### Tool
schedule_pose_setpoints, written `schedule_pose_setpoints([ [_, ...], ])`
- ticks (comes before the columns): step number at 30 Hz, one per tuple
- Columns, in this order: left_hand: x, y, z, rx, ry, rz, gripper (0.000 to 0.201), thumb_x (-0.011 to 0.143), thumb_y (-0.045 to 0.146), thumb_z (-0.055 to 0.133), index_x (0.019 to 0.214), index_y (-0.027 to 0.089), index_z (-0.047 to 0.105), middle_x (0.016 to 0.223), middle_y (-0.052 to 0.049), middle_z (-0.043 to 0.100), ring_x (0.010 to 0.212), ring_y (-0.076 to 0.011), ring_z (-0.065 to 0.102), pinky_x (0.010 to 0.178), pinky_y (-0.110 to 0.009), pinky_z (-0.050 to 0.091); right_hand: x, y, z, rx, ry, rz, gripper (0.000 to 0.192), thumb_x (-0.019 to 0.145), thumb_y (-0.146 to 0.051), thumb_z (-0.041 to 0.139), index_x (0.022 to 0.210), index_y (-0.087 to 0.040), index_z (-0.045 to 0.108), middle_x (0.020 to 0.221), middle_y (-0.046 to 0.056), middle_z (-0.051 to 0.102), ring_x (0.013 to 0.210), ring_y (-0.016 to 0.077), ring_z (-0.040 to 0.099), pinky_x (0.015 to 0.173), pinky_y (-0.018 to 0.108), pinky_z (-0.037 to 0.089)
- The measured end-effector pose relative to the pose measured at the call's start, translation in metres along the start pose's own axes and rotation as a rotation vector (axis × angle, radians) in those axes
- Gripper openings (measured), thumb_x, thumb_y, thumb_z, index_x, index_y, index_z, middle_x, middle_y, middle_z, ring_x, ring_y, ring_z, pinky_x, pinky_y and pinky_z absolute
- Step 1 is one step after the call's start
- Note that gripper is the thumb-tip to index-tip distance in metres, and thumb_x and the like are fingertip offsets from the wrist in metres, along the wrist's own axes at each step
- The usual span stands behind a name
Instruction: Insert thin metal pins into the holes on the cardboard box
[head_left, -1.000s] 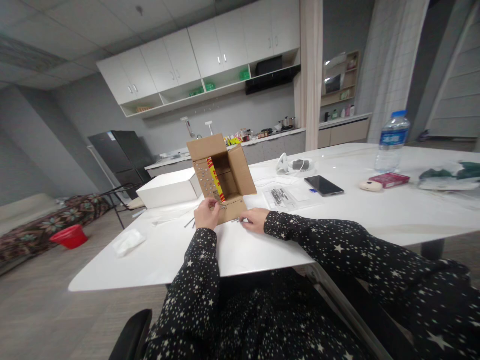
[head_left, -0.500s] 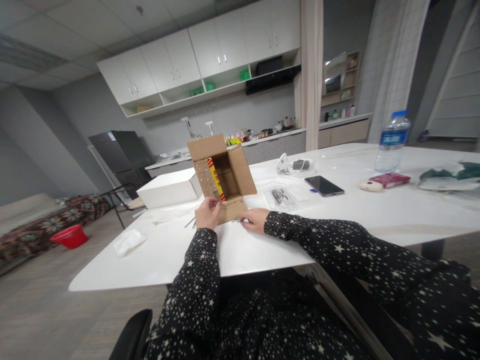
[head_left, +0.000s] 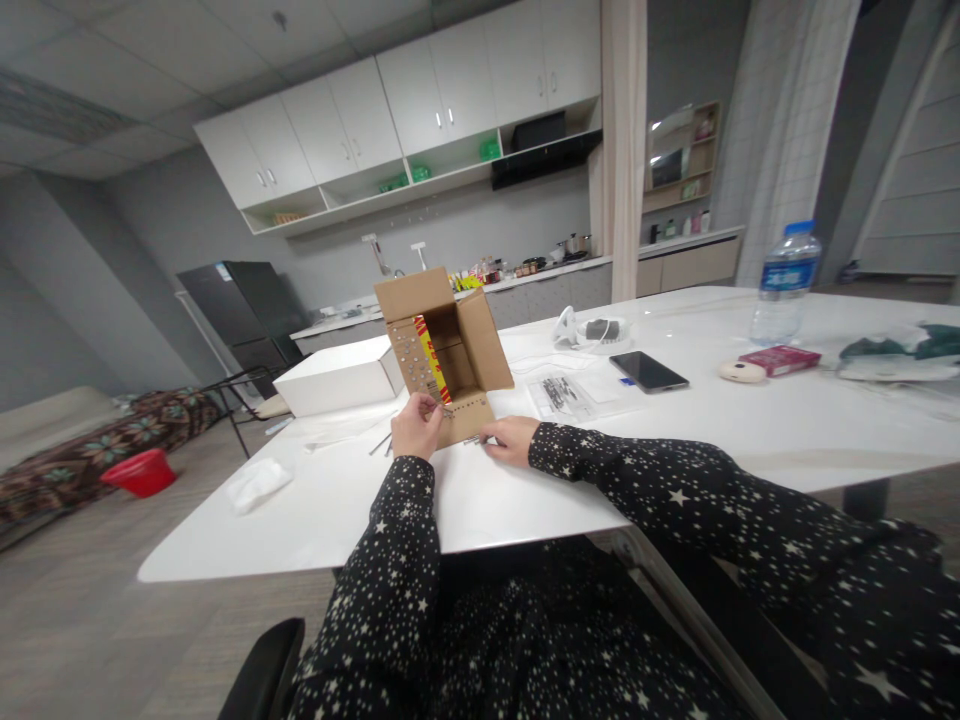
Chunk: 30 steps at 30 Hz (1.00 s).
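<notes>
Nothing has really shifted over the last second: my left hand [head_left: 417, 426] stays pinched on a small screw [head_left: 442, 409] at the cardboard box [head_left: 444, 350] flap, my right hand [head_left: 512, 438] rests flat, holding nothing, on loose screws [head_left: 472, 440] beside it on the table [head_left: 525, 490].

The cardboard box [head_left: 447, 345] stands on the table [head_left: 675, 440], open side toward the person. A flat box [head_left: 339, 377] lies just left of it. Right of the cardboard box lie a plastic bag [head_left: 564, 395], then a phone [head_left: 648, 371], and farther right a bottle [head_left: 785, 283]. A tissue [head_left: 257, 484] lies left and nearer.
</notes>
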<state>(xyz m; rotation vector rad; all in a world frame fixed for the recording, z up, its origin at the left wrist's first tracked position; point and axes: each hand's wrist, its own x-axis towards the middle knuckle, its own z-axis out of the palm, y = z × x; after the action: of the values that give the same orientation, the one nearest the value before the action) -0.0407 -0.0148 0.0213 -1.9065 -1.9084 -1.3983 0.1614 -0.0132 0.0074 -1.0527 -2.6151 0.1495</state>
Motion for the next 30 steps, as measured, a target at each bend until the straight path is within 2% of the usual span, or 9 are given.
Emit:
schedule_pose_setpoints([
  [10,-0.001,0.0027,-0.001,0.001,-0.02,0.032,0.013,0.073,0.034,0.056,0.079,0.022,0.058,0.08,0.001,0.067,0.065,-0.0121,0.057,0.067,-0.025,0.045,0.0008,-0.0017,-0.0003,-0.018,-0.012,0.027,0.027,0.08,-0.026,0.048,0.101,-0.021,0.065,0.081,0.003,0.067,0.076,0.0167,0.06,0.065,0.024,0.037],
  [16,-0.0002,0.0006,0.0012,0.047,-0.101,0.07,0.015,0.074,0.031,0.054,0.083,0.022,0.063,0.083,0.001,0.069,0.058,-0.0109,0.052,0.067,-0.026,0.044,-0.0005,-0.0012,-0.0011,-0.017,-0.005,0.014,0.028,0.08,-0.027,0.047,0.102,-0.022,0.064,0.081,0.003,0.067,0.077,0.0171,0.06,0.065,0.024,0.038],
  [21,-0.0001,-0.0027,0.0028,0.108,-0.188,0.095,0.02,0.074,0.028,0.054,0.088,0.023,0.066,0.088,-0.001,0.069,0.065,-0.0128,0.056,0.072,-0.027,0.045,0.0009,-0.0013,-0.0013,-0.026,-0.019,0.009,0.027,0.08,-0.026,0.048,0.101,-0.022,0.064,0.083,0.004,0.068,0.077,0.0178,0.061,0.065,0.025,0.038],
  [30,-0.001,-0.0058,0.0057,0.11,-0.23,0.115,0.019,0.073,0.026,0.053,0.086,0.022,0.066,0.083,-0.001,0.067,0.074,-0.0143,0.059,0.073,-0.027,0.045,-0.0041,-0.0027,-0.0056,-0.002,-0.003,-0.021,0.027,0.081,-0.025,0.046,0.101,-0.021,0.064,0.083,0.004,0.068,0.077,0.0172,0.061,0.065,0.024,0.038],
])
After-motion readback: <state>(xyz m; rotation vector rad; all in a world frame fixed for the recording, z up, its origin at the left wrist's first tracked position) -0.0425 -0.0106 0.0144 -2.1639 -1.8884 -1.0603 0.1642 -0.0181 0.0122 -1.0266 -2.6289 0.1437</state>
